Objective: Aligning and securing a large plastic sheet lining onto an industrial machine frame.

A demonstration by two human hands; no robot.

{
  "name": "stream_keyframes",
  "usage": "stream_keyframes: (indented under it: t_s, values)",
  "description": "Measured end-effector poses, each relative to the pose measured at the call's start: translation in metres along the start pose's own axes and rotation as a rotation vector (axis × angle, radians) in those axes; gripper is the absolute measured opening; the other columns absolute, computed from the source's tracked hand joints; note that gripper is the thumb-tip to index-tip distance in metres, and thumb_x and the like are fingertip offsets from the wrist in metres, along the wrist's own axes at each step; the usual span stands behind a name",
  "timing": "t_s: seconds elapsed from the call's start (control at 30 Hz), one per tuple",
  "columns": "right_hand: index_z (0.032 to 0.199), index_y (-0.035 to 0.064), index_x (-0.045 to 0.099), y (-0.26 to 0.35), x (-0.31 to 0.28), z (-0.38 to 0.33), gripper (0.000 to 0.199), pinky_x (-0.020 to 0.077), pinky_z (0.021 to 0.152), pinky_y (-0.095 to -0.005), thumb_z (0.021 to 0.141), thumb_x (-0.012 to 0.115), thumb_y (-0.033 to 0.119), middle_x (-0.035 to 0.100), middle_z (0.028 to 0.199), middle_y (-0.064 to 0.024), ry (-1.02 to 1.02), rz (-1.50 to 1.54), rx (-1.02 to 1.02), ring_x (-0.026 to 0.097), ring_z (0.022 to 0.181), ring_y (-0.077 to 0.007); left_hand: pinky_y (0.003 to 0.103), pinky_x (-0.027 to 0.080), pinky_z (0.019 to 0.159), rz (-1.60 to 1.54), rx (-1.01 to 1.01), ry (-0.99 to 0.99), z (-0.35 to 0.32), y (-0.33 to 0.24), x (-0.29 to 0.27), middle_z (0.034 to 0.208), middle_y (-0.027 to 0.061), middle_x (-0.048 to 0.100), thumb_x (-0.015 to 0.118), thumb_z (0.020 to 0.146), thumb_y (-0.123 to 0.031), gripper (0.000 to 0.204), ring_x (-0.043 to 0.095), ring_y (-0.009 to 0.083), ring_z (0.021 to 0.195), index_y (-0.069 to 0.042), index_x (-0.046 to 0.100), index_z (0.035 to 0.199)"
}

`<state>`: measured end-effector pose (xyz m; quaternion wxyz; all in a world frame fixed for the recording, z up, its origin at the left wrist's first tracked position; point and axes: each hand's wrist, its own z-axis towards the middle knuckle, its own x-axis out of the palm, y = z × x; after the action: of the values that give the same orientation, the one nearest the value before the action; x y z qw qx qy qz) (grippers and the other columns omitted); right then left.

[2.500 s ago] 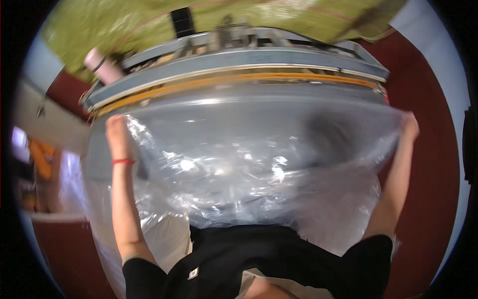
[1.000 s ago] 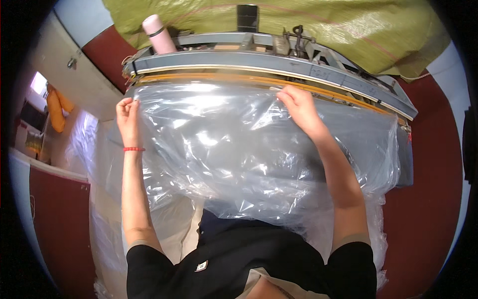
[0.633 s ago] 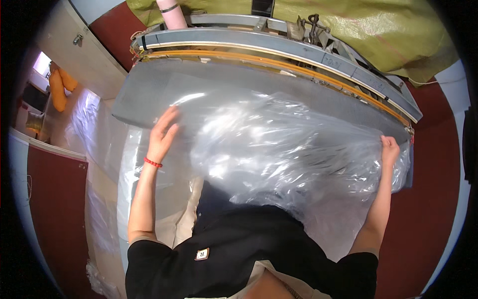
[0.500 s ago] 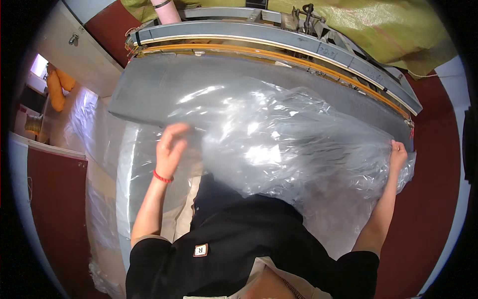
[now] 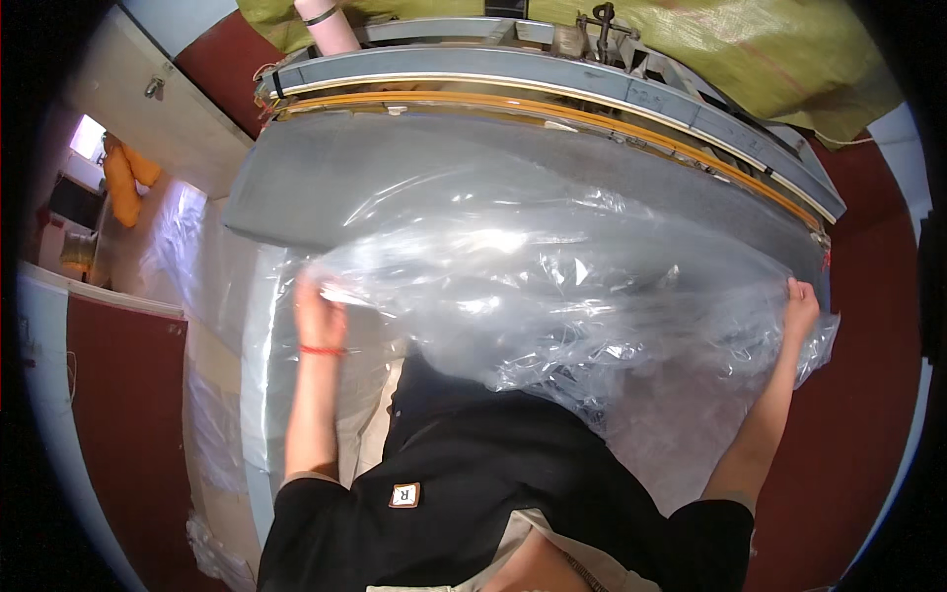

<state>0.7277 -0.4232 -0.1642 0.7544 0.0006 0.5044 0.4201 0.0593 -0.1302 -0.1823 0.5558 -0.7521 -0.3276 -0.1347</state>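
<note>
From where I sit, the biggest thing in view is the long grey machine bed [image 5: 414,183], which runs across the upper half of the picture, with a yellow strip [image 5: 592,116] and a pale metal rail [image 5: 552,84] along its far edge. Behind that hangs a green woven sheet [image 5: 750,49], and a pink cylinder [image 5: 326,15] stands at the top left. Spread over the near part of the bed is a large clear plastic bag [image 5: 552,296], crumpled and shiny, reaching from one hand to the other and spilling toward my black shirt [image 5: 473,474]. More clear film [image 5: 212,296] drapes down the left side of the bed. My left hand [image 5: 318,314], with a red band [image 5: 320,349] at the wrist, is closed on the bag's left edge, fingers curled into the plastic. My right hand [image 5: 799,308] grips the bag's right end, just off the bed's corner, fingers pinched together on the film. Far left, something orange [image 5: 123,183] hangs by a pale wall.
</note>
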Motion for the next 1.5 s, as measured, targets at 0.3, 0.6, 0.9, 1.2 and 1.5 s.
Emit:
stream_keyframes:
  t_s: [0.3, 0.6, 0.9, 1.2, 1.5]
  values:
    - [0.075, 0.0026, 0.056, 0.003, 0.003, 0.005, 0.025, 0.0398, 0.056, -0.0280, 0.078, 0.061, 0.027, 0.051, 0.060, -0.0055, 0.098, 0.088, 0.005, 0.045, 0.056, -0.0128, 0.031, 0.045, 0.056, 1.758, 0.638, 0.349, 0.103, -0.133, 0.067, 0.071, 0.0160, 0.060, 0.060, 0.069, -0.012, 0.017, 0.060, 0.0263, 0.066, 0.000, 0.056, 0.081]
    - [0.076, 0.0028, 0.056, -0.007, 0.009, 0.007, 0.024, 0.0397, 0.056, -0.0284, 0.078, 0.061, 0.026, 0.048, 0.059, -0.0063, 0.036, 0.031, -0.014, 0.042, 0.055, -0.0136, 0.032, 0.043, 0.080, 1.609, 0.638, 0.827, 0.097, -0.075, 0.128, 0.098, 0.0100, 0.060, 0.060, 0.071, -0.014, 0.029, 0.056, 0.0228, 0.093, -0.007, 0.059, 0.099]
    - [0.073, 0.0026, 0.054, -0.013, 0.012, 0.008, 0.025, 0.0370, 0.052, -0.0250, 0.078, 0.061, 0.026, 0.044, 0.057, -0.0025, 0.034, 0.084, 0.005, 0.039, 0.054, -0.0094, 0.022, 0.042, 0.066, 1.244, 0.349, 0.820, 0.120, -0.052, 0.137, 0.076, -0.0008, 0.060, 0.060, 0.078, -0.014, 0.014, 0.052, 0.0075, 0.070, -0.001, 0.061, 0.084]
    - [0.075, 0.0013, 0.054, -0.012, 0.010, 0.008, 0.025, 0.0386, 0.055, -0.0260, 0.079, 0.061, 0.026, 0.046, 0.059, -0.0039, 0.033, 0.124, 0.000, 0.041, 0.056, -0.0111, 0.026, 0.043, 0.053, 1.571, 0.764, 0.516, 0.153, 0.008, 0.159, 0.066, 0.0048, 0.061, 0.062, 0.076, -0.018, 0.018, 0.055, 0.0120, 0.056, -0.005, 0.061, 0.087]
    - [0.074, -0.0001, 0.055, -0.017, 0.004, 0.012, 0.028, 0.0372, 0.057, -0.0228, 0.080, 0.060, 0.027, 0.048, 0.060, 0.0008, 0.001, 0.167, 0.019, 0.041, 0.059, -0.0084, 0.033, 0.046, 0.061, 1.725, 0.883, 0.430, 0.146, 0.015, 0.177, 0.074, 0.0128, 0.062, 0.060, 0.075, -0.020, 0.018, 0.060, 0.0255, 0.067, -0.005, 0.059, 0.084]
